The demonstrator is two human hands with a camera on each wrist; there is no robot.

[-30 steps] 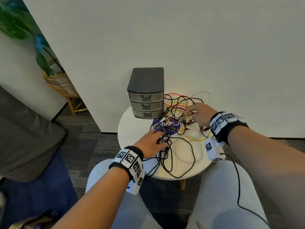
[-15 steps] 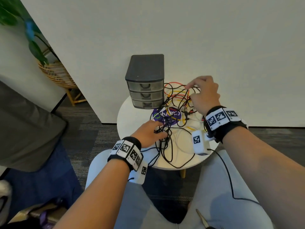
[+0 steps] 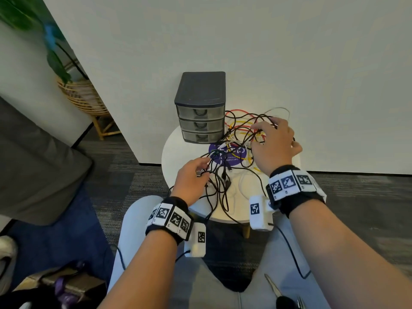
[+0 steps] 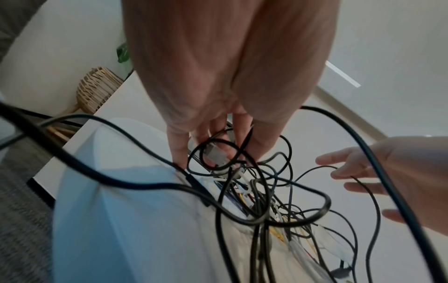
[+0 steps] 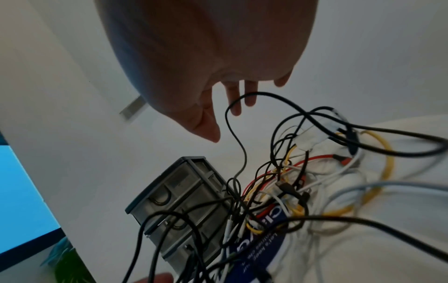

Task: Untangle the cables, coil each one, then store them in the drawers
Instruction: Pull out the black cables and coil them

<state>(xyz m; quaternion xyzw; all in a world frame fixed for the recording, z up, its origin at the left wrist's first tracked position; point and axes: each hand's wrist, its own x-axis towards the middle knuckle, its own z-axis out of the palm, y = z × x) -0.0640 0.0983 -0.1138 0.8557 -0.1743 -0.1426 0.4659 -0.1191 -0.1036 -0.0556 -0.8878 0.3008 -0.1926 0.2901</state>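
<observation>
Nearest the person, black cable loops [image 3: 219, 197] spilled over the front edge of the round white bench [image 3: 171, 152] and hung toward the lap. Just beyond that, the left hand [image 3: 191, 178] sat in the near side of the tangle, its fingers curled round a bundle of black cable with a grey plug in it, clearest from the left wrist view. Further in, the main knot of cables [image 3: 243, 139], black, yellow, red and white, lay heaped over a purple sticker [image 3: 229, 156]. The right hand [image 3: 273, 141] hovered over the far side of the knot with fingers spread and loose; a thin black loop rose up beside the fingertips [image 5: 236, 103], but the hand gripped nothing that showed. At the back stood the grey three-drawer unit [image 3: 200, 108], touching the heap, all three drawers shut and nothing stored yet. The risk looked plain: pull hard from either end and the crossings would cinch tighter. A snagged plug could also drag the whole heap, nudge the drawers, or tip more cable off the front edge.
</observation>
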